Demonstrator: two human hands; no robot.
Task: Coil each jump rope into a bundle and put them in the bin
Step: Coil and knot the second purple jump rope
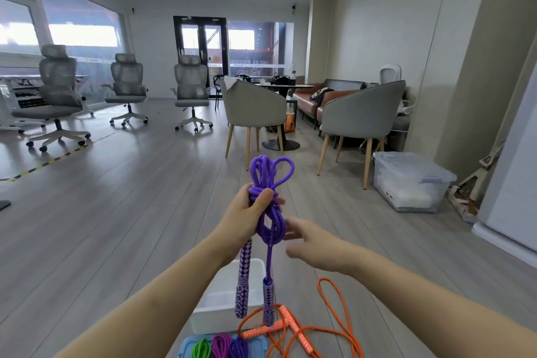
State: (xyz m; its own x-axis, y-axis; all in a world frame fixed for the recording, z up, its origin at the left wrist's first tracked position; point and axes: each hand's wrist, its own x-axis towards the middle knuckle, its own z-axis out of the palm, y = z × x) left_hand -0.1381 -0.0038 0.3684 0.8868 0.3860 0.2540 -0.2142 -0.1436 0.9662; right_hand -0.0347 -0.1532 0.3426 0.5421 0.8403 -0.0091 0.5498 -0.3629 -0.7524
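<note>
The left hand [250, 212] is gripping a coiled purple jump rope [268, 197] at its wrapped middle, holding it up over the floor so both handles are dangling above the white bin [229, 302] below. The right hand [308, 241] is hovering beside it, fingers relaxed and holding nothing. An uncoiled orange jump rope [334, 320] is lying near right.

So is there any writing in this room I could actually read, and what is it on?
Banner behind the glass wall: large letters, too blurred to read for sure.
Strip on the left window: small marks, unreadable.
Clear storage box: red mark, too small to read.
Purple jump rope: patterned handles, no words.
</note>
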